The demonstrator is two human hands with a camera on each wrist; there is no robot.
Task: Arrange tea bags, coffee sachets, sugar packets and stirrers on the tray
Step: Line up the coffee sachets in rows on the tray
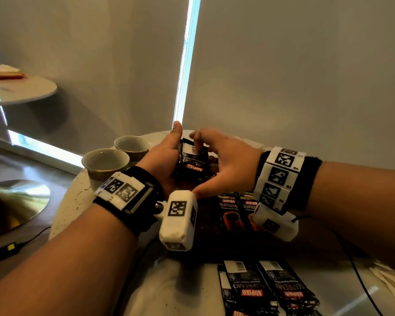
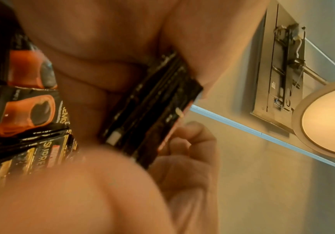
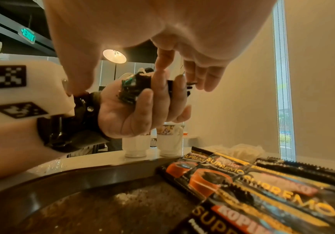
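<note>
My left hand [image 1: 167, 156] grips a stack of black Kopiko coffee sachets [image 1: 193, 165] held upright above the dark round tray [image 1: 205, 245]. The fingers of my right hand [image 1: 224, 160] curl over the stack's far end, its thumb low near the left wrist. The left wrist view shows the stack [image 2: 152, 110] edge-on in the left palm [image 2: 102, 39], with curled right fingers [image 2: 192, 142] against it. In the right wrist view, right fingertips [image 3: 198, 77] meet the stack [image 3: 131, 90]. Several sachets [image 1: 229, 213] [image 3: 243, 190] lie overlapping on the tray [image 3: 82, 205].
Two more sachets [image 1: 249, 290] lie on the white table in front of the tray. Wooden stirrers [image 1: 390, 281] sit at the right edge. Two cups [image 1: 105, 163] [image 1: 132, 144] stand left of the tray. A black cable [image 1: 360, 281] crosses the table.
</note>
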